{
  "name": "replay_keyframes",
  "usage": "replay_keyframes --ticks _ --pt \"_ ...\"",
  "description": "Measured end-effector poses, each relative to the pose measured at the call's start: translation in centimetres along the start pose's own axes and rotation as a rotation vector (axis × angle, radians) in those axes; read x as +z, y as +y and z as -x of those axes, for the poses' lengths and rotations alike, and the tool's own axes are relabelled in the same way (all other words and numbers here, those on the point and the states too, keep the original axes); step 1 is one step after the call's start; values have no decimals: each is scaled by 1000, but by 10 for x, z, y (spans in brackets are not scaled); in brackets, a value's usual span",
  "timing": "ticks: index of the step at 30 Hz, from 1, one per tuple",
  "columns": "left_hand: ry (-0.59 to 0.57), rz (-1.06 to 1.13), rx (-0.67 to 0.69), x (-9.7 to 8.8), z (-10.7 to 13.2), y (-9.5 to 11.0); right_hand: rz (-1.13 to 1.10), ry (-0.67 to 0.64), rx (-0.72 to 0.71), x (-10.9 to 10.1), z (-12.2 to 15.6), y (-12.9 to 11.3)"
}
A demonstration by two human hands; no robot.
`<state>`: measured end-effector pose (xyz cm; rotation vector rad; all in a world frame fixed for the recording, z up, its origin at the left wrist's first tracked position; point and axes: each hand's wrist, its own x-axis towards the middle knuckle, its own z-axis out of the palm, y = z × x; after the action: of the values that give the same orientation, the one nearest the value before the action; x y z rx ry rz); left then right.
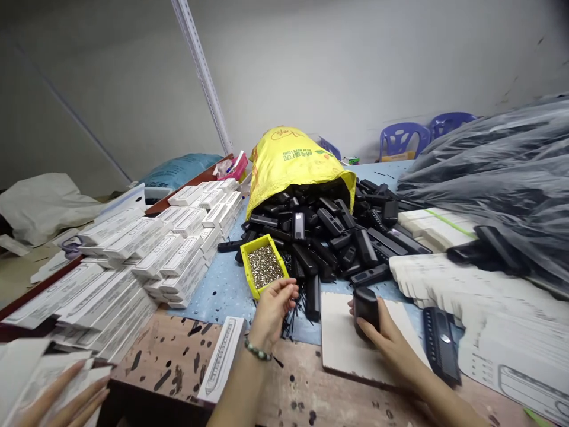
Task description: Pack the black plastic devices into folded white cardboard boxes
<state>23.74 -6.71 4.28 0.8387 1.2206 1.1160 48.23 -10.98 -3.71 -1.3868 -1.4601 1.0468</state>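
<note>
My left hand [274,305], with a beaded bracelet at the wrist, is at the near right corner of a yellow tray [249,279] full of small metal screws [265,265]. Its thumb and fingertips are pinched together; whatever is between them is too small to make out. In my right hand [384,332] is a black plastic casing [366,305], held upright over a white pad [338,332]. To the right of the pad lies another black casing [440,344] with a slotted edge. A narrow white printed box [223,359] rests left of my left forearm.
Black casings [329,222] spill from a yellow sack [297,157]. Stacked white boxes [169,255] stand at left, flat printed cartons [511,332] at right beside grey plastic sheeting [493,166]. Another person's hand [66,397] touches white cartons at lower left.
</note>
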Motion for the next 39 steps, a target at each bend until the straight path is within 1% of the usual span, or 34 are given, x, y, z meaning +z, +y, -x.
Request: replay_keyframes --ticks 1,2,5,8,11,13,14,16,17,19,20,22,23,24,25,27,29,30,32,36,39 --pt "-22 53 -36 11 -1 -13 34 -9 -20 -1 1 0" --pt "-37 103 -66 17 3 -25 71 -24 -40 -2 2 0" --pt "-53 224 -129 21 24 -48 154 -59 -88 -8 3 1" --pt "-51 311 -164 22 37 -59 212 -34 -64 -21 10 2" --pt "-53 364 -192 28 39 -65 207 -3 -31 -34 18 2" --pt "-58 385 -207 33 39 -67 53 83 20 -35 20 1" --pt "-60 395 -213 36 39 -68 -85 155 61 -33 19 -2" --pt "-64 415 -217 41 41 -68 -447 314 149 -25 15 -9" --pt "-66 425 -216 43 43 -69 -637 368 183 -18 12 -15" --pt "-66 443 -210 47 46 -69 -951 403 224 -6 6 -28" --pt "-64 450 -205 48 47 -69 -1049 399 238 -1 4 -34" --pt "-55 456 -191 48 48 -69 -1120 367 222 6 1 -44" --pt "-48 457 -183 47 48 -69 -1089 351 182 8 1 -46" --pt "-39 458 -174 46 48 -69 -1005 326 126 8 1 -46" --pt "-30 459 -165 44 48 -69 -869 283 67 7 2 -43" --pt "-10 463 -149 40 48 -69 -517 147 -24 4 5 -33" --pt "5 468 -140 36 47 -69 -186 6 -34 1 9 -19" --pt "8 470 -137 35 48 -69 -68 -40 -21 -1 10 -12" --pt "10 468 -135 34 48 -70 94 -66 -20 -6 11 -2" --pt "6 455 -134 34 48 -72 327 -74 -106 -24 12 5" --pt "2 442 -135 35 48 -73 417 -26 -27 -42 15 6"
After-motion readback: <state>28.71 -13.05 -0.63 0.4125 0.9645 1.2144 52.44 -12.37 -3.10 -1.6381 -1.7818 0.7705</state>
